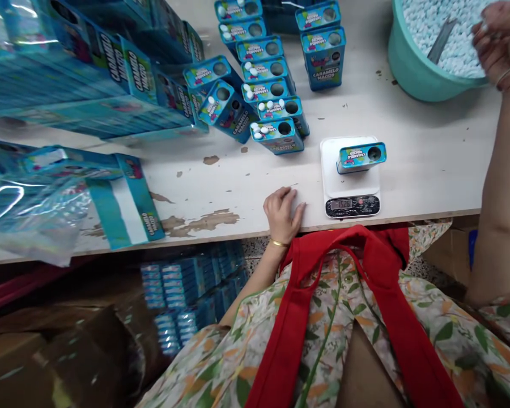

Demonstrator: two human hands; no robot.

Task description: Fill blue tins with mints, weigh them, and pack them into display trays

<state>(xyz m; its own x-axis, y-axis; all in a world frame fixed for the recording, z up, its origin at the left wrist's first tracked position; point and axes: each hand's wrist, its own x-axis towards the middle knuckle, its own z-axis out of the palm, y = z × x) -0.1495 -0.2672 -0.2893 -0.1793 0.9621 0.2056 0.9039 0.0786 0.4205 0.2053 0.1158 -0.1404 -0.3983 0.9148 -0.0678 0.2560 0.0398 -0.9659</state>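
My left hand (283, 215) rests on the table's front edge, holding nothing, its thumb apart from the loosely bent fingers. Just right of it sits a white digital scale (331, 181) with a lit display. On the scale stands a blue candy tin (361, 157), its round opening facing up. At the upper right, my right hand (501, 45) is over the rim of a turquoise tub (433, 85) full of small white candies (425, 20). Its fingers are pinched together; what is between them is too small to make out. A metal scoop (442, 41) lies in the candies.
Several blue tins (280, 148) with white candies on their tops stand in a row left of the scale. Two more tins (323, 59) stand behind it. Plastic-wrapped stacks of tins (68, 96) fill the left side. Below the table are packed tins (178, 283) and cardboard boxes (12, 357).
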